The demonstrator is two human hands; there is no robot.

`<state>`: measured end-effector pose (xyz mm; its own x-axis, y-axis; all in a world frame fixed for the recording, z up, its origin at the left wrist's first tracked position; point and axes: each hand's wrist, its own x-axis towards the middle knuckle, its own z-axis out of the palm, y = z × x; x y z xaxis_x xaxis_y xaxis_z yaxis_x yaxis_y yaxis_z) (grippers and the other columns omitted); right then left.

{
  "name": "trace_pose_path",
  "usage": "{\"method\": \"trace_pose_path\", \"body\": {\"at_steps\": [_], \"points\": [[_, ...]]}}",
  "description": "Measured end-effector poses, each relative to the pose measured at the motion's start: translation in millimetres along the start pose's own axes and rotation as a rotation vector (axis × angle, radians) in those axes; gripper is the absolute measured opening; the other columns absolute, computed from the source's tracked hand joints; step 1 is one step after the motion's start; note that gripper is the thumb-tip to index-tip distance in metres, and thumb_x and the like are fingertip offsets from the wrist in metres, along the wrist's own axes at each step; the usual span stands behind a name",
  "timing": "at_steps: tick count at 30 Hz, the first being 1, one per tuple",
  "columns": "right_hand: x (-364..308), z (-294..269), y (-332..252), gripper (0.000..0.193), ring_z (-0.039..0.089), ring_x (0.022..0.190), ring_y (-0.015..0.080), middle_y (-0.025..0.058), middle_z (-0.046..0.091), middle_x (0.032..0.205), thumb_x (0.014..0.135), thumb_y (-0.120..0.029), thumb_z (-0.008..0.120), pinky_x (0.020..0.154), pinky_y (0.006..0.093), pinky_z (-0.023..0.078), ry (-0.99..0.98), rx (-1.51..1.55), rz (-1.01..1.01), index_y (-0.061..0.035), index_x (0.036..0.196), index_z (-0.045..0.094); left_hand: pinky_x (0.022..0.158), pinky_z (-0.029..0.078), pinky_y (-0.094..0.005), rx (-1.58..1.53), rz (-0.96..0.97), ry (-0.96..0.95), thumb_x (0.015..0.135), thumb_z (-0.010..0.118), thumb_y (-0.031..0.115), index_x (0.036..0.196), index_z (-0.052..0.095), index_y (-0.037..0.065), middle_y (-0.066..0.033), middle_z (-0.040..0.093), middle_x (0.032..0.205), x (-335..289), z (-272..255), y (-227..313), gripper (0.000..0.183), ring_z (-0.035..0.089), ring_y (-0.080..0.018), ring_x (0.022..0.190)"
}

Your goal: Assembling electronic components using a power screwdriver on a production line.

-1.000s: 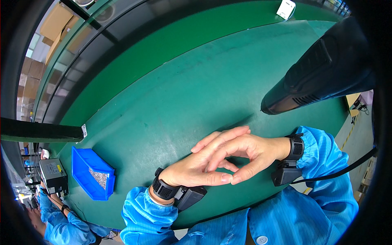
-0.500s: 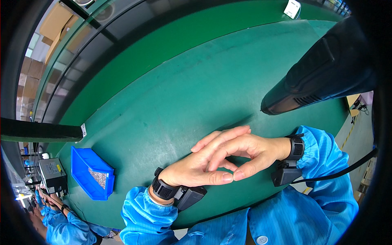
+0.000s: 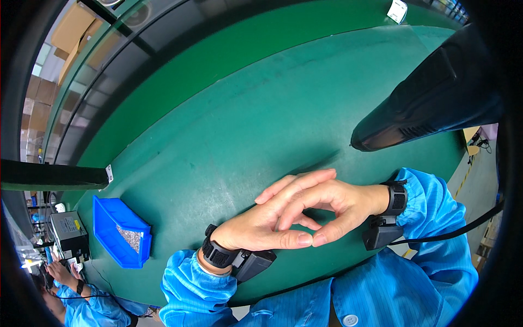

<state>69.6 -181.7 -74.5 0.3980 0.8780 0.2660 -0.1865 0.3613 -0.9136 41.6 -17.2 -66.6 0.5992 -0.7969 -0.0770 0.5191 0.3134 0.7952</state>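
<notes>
My left hand (image 3: 253,226) lies over the near middle of the green worktable (image 3: 261,109), its fingers stretched out and nothing in its grasp. From the other side my right hand (image 3: 348,201) crosses it, with its loosely curved fingers resting over the left ones. The two thumb tips meet, leaving a gap between thumbs and fingers. No object shows in either hand; parts of the fingers are hidden where they overlap. Beyond my right hand, a large black tool with vent slots (image 3: 430,103) slants in from the right, its narrow tip above the table.
At the left stands a blue bin (image 3: 111,231) holding many small metallic parts. Behind it are a grey-black box-shaped device (image 3: 70,234) and a dark padded bar (image 3: 54,175). Another person in a blue sleeve (image 3: 98,308) sits at the lower left. A white tag-like object (image 3: 397,11) is at the far edge.
My hands keep the same crossed pose. At the lower left, the other person's hands and arms have shifted. The whole view has moved very slightly.
</notes>
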Motion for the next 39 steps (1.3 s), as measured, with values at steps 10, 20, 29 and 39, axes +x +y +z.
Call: {"method": "trace_pose_path", "body": {"at_steps": [10, 20, 29, 39], "points": [[-4.2, -0.2, 8.1, 0.035, 0.031, 0.12, 0.0331, 0.0212, 0.036, 0.124, 0.077, -0.02, 0.062, 0.096, 0.0435, 0.03, 0.031, -0.1, -0.067, -0.002, 0.105, 0.054, 0.087, 0.042, -0.0365, -0.002, -0.031, 0.016, 0.07, 0.068, 0.027, 0.133, 0.015, 0.0, -0.019, 0.014, 0.136, -0.2, -1.0, 0.3, 0.087, 0.034, -0.0275, 0.118], [-5.3, 0.3, 11.4, 0.035, 0.03, 0.121, 0.0337, 0.0226, 0.035, 0.124, 0.08, -0.021, 0.058, 0.094, 0.0438, 0.031, 0.036, -0.131, -0.099, -0.0002, 0.107, 0.052, 0.086, 0.042, -0.038, -0.014, -0.02, 0.015, 0.073, 0.064, 0.026, 0.132, 0.016, -0.002, -0.0209, 0.013, 0.137, 0.3, -2.1, 0.5, 0.081, 0.032, -0.0297, 0.119], [-5.7, 0.9, 10.9, 0.037, 0.031, 0.119, 0.0335, 0.0238, 0.034, 0.125, 0.083, -0.025, 0.053, 0.094, 0.0415, 0.032, 0.037, -0.142, -0.088, 0.0022, 0.108, 0.05, 0.088, 0.043, -0.0352, 0.015, 0.039, -0.083, 0.084, 0.053, 0.018, 0.134, 0.017, 0.005, -0.0119, 0.02, 0.13, 0.3, -7.4, -1.0, 0.063, 0.038, -0.0246, 0.114], [-5.6, 1.3, 9.7, 0.037, 0.031, 0.119, 0.0329, 0.0236, 0.034, 0.125, 0.084, -0.026, 0.052, 0.093, 0.0414, 0.033, 0.041, -0.145, -0.089, 0.0025, 0.108, 0.051, 0.085, 0.038, -0.0343, -0.041, -0.049, 0.025, 0.072, 0.06, 0.027, 0.132, 0.018, -0.002, -0.0199, 0.014, 0.137, -0.1, -0.7, 1.4, 0.079, 0.032, -0.0287, 0.119]]}}
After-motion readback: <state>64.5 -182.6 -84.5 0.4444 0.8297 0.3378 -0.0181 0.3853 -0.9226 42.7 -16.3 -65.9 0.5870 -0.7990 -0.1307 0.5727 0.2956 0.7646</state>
